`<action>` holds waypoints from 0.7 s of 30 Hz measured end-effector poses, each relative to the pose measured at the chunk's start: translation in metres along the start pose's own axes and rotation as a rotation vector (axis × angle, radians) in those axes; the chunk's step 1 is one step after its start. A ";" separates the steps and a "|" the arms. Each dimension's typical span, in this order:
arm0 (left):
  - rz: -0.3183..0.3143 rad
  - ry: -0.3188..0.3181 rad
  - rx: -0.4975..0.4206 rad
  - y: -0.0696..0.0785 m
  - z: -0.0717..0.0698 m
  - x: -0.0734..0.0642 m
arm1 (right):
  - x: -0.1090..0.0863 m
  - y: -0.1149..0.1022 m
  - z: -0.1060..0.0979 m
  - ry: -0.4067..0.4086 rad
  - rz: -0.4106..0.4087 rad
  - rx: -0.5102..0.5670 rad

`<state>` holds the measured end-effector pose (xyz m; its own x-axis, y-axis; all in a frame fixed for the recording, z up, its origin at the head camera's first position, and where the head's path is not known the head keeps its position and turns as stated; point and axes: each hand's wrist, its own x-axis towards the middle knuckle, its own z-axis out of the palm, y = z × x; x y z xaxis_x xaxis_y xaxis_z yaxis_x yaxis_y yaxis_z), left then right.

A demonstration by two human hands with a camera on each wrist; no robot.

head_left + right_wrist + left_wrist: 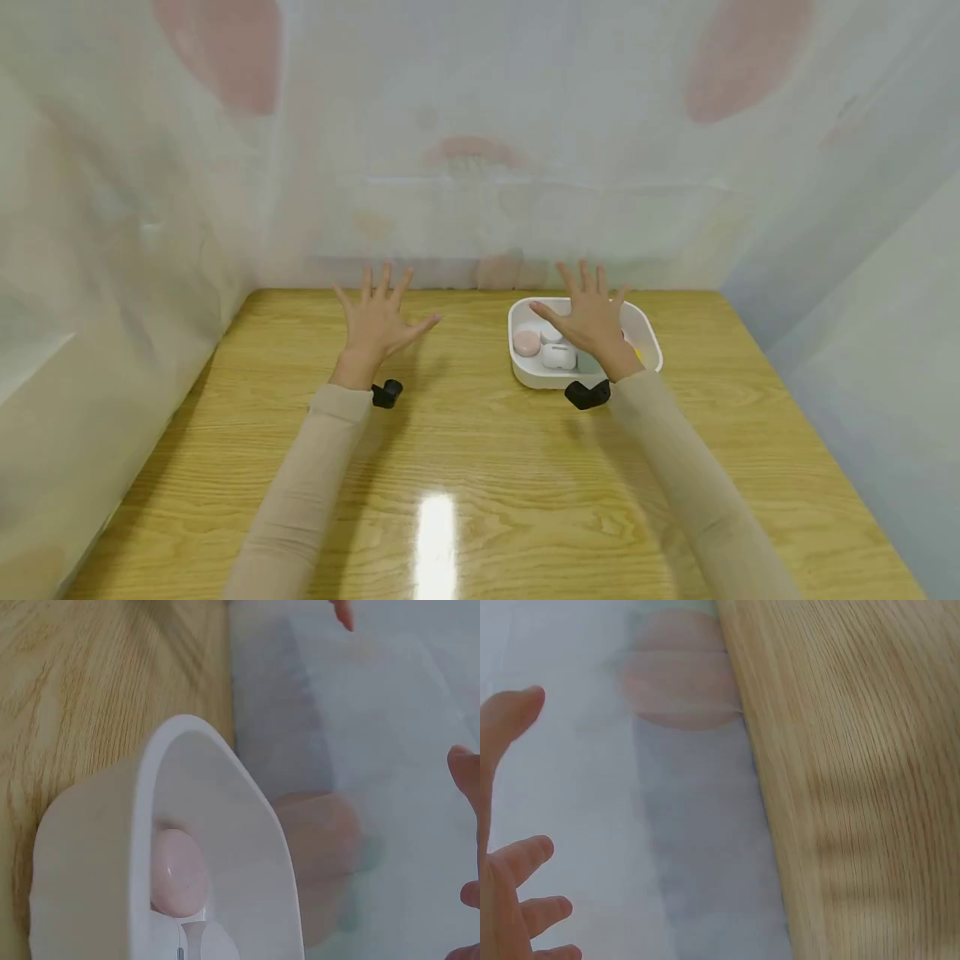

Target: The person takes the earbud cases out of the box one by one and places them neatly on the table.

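Observation:
My left hand [375, 325] is held above the table with its fingers spread, touching nothing. The right hand [596, 321], its fingers also spread, hovers over a white bin [536, 379] and covers part of it. Inside the bin I see a round pink case [527, 342], a white earbud case [558, 357] and another white rounded item [551, 335]. Something yellow [639, 355] shows at the bin's right side, mostly hidden by the hand. In the right wrist view the pink case [178, 874] lies against the bin's inner wall.
The wooden table [465, 442] has a bright reflection near its front. A pale sheet with reddish patches [480, 217] hangs behind the far edge, and more sheeting stands on the left and right. A black wrist camera [387, 393] sits at the left wrist, another [587, 395] at the right.

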<state>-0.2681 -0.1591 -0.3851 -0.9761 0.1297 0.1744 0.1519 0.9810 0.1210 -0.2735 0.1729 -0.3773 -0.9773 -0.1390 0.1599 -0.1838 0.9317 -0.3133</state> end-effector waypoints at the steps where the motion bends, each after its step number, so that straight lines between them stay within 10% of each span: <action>1: 0.008 -0.003 0.001 0.001 -0.001 -0.001 | -0.002 0.003 0.000 0.010 -0.006 0.023; 11: 0.247 0.116 -0.274 0.014 0.012 -0.027 | -0.045 0.048 0.005 0.161 -0.047 0.343; 21: 0.281 -0.096 -0.568 0.026 0.028 -0.046 | -0.078 0.085 0.019 0.352 0.047 0.518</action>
<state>-0.2233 -0.1355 -0.4170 -0.8926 0.4091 0.1895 0.4370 0.6813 0.5873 -0.2151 0.2562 -0.4343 -0.9083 0.0992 0.4064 -0.2552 0.6384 -0.7261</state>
